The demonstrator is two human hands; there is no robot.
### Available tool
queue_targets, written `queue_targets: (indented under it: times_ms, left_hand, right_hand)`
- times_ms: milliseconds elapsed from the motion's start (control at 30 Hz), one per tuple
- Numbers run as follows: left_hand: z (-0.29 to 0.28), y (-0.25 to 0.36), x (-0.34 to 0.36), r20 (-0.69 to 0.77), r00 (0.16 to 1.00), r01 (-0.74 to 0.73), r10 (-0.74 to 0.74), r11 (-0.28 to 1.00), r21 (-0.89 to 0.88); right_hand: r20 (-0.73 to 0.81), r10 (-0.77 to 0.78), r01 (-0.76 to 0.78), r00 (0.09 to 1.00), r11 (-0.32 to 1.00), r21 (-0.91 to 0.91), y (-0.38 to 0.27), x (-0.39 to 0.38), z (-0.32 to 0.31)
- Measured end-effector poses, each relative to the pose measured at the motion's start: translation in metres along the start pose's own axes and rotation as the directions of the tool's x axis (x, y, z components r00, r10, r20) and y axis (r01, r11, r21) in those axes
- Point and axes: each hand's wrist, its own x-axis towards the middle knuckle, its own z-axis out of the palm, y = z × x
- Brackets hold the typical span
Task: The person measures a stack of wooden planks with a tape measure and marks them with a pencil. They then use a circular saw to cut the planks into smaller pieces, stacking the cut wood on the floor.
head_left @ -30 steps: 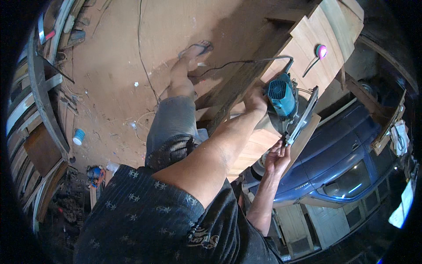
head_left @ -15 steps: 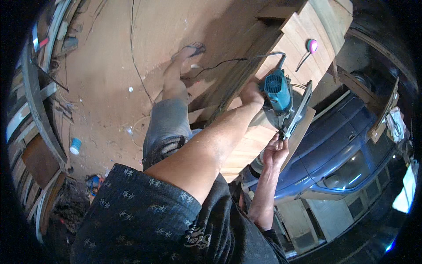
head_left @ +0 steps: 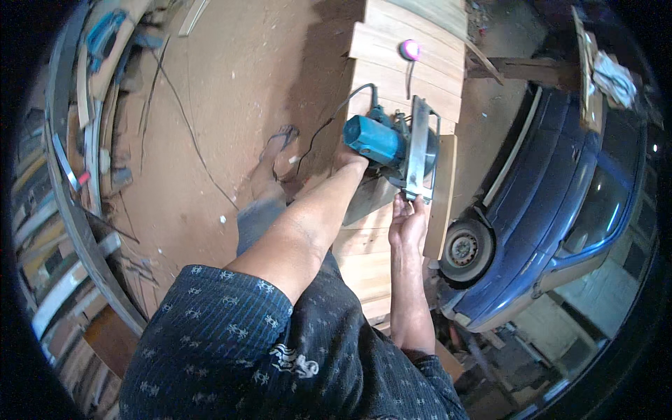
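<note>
Teal and silver, the circular saw (head_left: pixel 395 148) sits on top of a stack of pale wooden planks (head_left: pixel 392 77) that serves as the bench. Its flat metal plate rests on a narrow board (head_left: pixel 441 196) that runs along the edge of the stack.

The left hand (head_left: pixel 348 159) is closed on the back of the saw, by the teal motor, though I cannot see the fingers well. The left arm is long and almost straight, reaching out over the planks. The right hand (head_left: pixel 408 222) is just under the near end of the metal plate, fingers (head_left: pixel 401 206) bent up and touching its edge, half closed. That arm comes up from below, close to the body.

The saw looks heavy and hard, made of metal and thick plastic. I think it needs two hands and a firm hold. The safe places to hold look like the handle and the motor body, never near the blade. The planks look stiff and rough, and the narrow board could slide if nothing presses it down.

A black cord (head_left: pixel 329 119) runs from the saw off the planks toward the dusty floor (head_left: pixel 231 84). A pink round thing (head_left: pixel 410 49) lies further up the planks. A blue car (head_left: pixel 560 189) is parked close on the right. A sandal (head_left: pixel 280 143) shows on the floor.
</note>
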Motion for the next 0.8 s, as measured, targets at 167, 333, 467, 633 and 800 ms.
queue_targets:
  times_ms: [167, 333, 467, 633, 800]
  left_hand:
    - [-0.038, 0.040, -0.027, 0.294, 0.909, -0.405, 0.294, 0.464, 0.788]
    - [-0.123, 0.090, -0.098, 0.560, 0.827, -0.225, -0.044, 0.888, 0.401]
    - [-0.129, 0.124, -0.166, 0.618, 0.785, -0.247, 0.041, 0.936, 0.252]
    - [-0.083, 0.144, -0.192, 0.765, 0.643, -0.407, 0.021, 0.856, 0.319]
    - [-0.078, 0.143, -0.202, 0.774, 0.633, -0.497, 0.015, 0.775, 0.391]
  right_hand:
    - [0.070, -0.043, 0.041, 0.997, 0.999, 0.028, 0.002, 0.005, -0.008]
    - [0.144, -0.094, 0.105, 0.985, 0.992, -0.073, 0.001, -0.010, -0.029]
    - [0.203, -0.154, 0.186, 0.967, 0.971, -0.150, 0.023, -0.007, -0.056]
    - [-0.109, -0.246, 0.025, 0.963, 0.483, -0.875, 0.088, 0.022, -0.087]
    - [-0.266, -0.072, -0.207, 0.961, 0.446, -0.871, 0.095, 0.015, -0.064]
